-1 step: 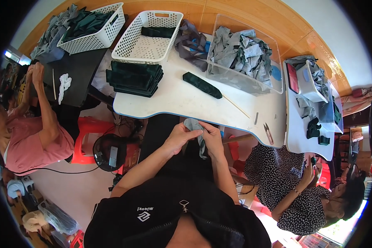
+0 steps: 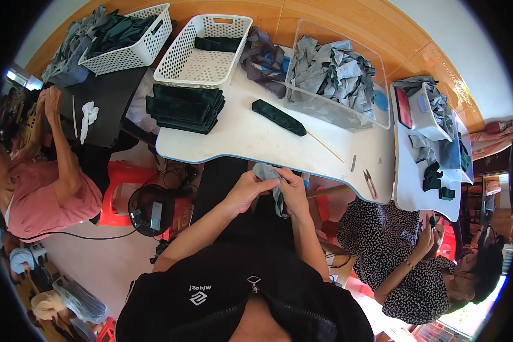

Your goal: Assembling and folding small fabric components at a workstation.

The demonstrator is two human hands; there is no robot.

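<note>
A grey-green fabric piece [image 2: 263, 170] is pinched between my two hands, just off the near edge of the white table. My left hand [image 2: 248, 191] grips its left side, thumb pressed on the cloth. With closed fingers, my right hand [image 2: 293, 191] holds the other side, and a narrow end of cloth hangs below between the hands. Beyond them on the table lies a dark green velvet strip [image 2: 279, 117] with a pointed end, a thin wooden stick [image 2: 326, 146] at its tip. To the left sits a stack of folded dark green velvet pieces [image 2: 185, 108].
A white perforated basket [image 2: 164, 71] and a clear bin [image 2: 339, 114] of grey-green pieces stand at the back. Small thread snips [image 2: 370, 184] lie near the table's right edge. Co-workers sit left, in a pink shirt [image 2: 57, 199], and right, in a patterned dress [image 2: 382, 228].
</note>
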